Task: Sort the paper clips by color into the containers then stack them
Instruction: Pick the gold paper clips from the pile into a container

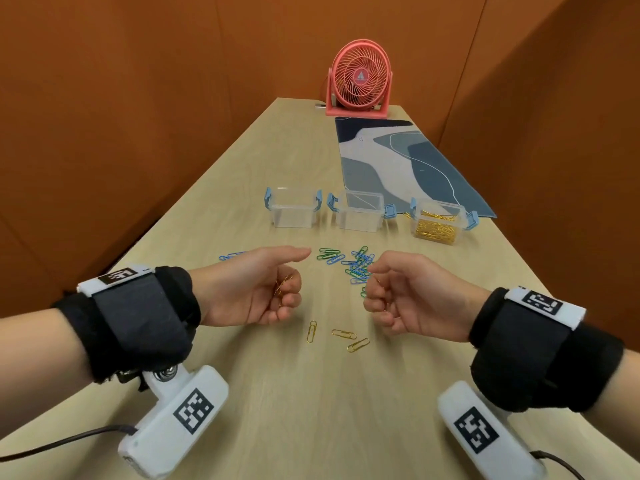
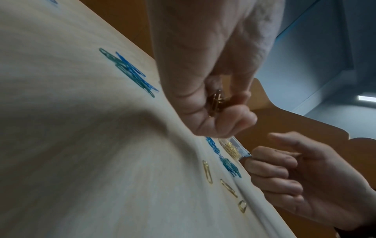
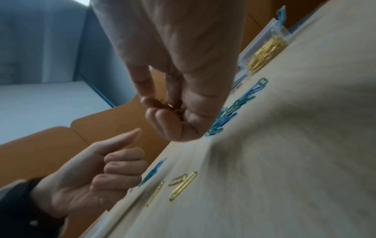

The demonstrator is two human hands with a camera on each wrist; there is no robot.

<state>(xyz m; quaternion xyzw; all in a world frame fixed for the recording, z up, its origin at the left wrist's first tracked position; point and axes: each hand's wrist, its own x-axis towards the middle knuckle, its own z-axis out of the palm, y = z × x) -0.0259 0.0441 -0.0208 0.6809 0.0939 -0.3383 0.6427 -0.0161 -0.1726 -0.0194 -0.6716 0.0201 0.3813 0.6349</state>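
Observation:
My left hand (image 1: 273, 289) hovers above the table with its lower fingers curled round gold paper clips (image 2: 216, 103), index finger pointing right. My right hand (image 1: 384, 292) faces it, fingers curled round more gold clips (image 3: 170, 106). Three gold clips (image 1: 341, 336) lie loose on the table between and below the hands. A heap of blue and green clips (image 1: 356, 265) lies just beyond the hands, and a few blue clips (image 1: 230, 256) lie past the left hand. Three clear containers with blue latches stand in a row: left (image 1: 293, 207) and middle (image 1: 360, 211) look empty, the right one (image 1: 438, 223) holds gold clips.
A pink desk fan (image 1: 360, 79) stands at the table's far end. A blue and white patterned mat (image 1: 398, 164) lies behind the containers on the right. Orange partition walls close in both sides. Bare wooden table (image 1: 311, 410) stretches toward me.

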